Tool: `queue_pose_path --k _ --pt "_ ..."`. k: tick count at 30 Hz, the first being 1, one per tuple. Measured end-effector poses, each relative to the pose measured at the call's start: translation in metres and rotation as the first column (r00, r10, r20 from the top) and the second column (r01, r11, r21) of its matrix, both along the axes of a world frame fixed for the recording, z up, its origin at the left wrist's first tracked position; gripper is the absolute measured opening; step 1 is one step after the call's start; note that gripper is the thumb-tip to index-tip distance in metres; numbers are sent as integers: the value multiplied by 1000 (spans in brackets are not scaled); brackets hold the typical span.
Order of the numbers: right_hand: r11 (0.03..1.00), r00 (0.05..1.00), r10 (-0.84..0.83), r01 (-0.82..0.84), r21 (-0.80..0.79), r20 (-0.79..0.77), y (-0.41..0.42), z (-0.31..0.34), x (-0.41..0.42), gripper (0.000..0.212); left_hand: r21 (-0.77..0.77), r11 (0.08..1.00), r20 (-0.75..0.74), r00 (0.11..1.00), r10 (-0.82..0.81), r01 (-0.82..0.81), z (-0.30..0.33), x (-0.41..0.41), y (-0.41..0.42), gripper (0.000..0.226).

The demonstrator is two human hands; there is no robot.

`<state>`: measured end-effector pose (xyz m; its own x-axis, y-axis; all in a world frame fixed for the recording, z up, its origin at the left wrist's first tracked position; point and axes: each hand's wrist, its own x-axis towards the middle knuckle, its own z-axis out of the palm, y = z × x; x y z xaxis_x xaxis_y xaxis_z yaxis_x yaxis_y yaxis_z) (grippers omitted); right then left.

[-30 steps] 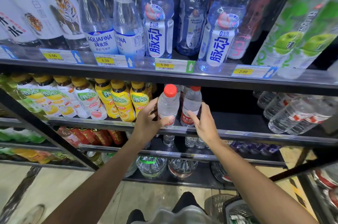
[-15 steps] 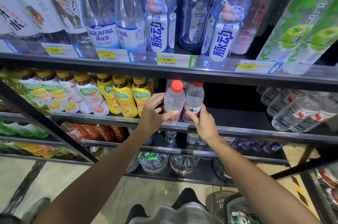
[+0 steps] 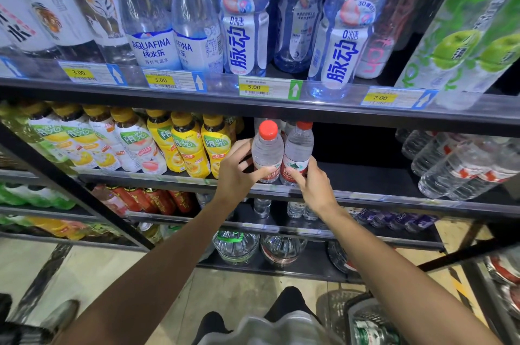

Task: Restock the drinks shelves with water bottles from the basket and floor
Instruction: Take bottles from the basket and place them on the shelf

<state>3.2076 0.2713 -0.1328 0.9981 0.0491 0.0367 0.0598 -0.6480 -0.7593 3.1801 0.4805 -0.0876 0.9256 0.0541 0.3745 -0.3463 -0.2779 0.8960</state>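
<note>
Since one second ago both hands have carried their bottles deeper onto the middle shelf point(image 3: 365, 175), and we now see the two bottles standing upright, side by side and touching, at the front of the dark gap; we judge that they are almost placed and only the release is left. Going from the left, the yellow juice bottles point(image 3: 191, 147) stand just beside our working place, so we think a careless push of the wrist could knock the nearest one. Our left hand point(image 3: 239, 173) grasps the left water bottle point(image 3: 267, 150), with the thumb across its label and the fingers curled behind it. Our right hand point(image 3: 312, 184) holds the right water bottle point(image 3: 298, 150) low on its label, with its fingers curled around the side. Further right the shelf is dark and free, and then a group of clear water bottles point(image 3: 461, 164) lies tilted, well apart from our hands. Above, the upper shelf edge point(image 3: 267, 108) hangs close over the red caps, so we must keep the bottles low. At the bottom right the basket point(image 3: 363, 313) waits with more stock, which is not yet moved.
</note>
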Motion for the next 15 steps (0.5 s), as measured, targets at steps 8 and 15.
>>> queue_pose_path --k 8,15 --pt "1000 1000 13 -13 11 13 0 0 1 51 16 1000 -40 999 -6 6 -10 14 4 63" --pt "999 999 46 -46 22 10 -3 2 1 52 -40 997 -191 980 59 -68 -22 20 2 56"
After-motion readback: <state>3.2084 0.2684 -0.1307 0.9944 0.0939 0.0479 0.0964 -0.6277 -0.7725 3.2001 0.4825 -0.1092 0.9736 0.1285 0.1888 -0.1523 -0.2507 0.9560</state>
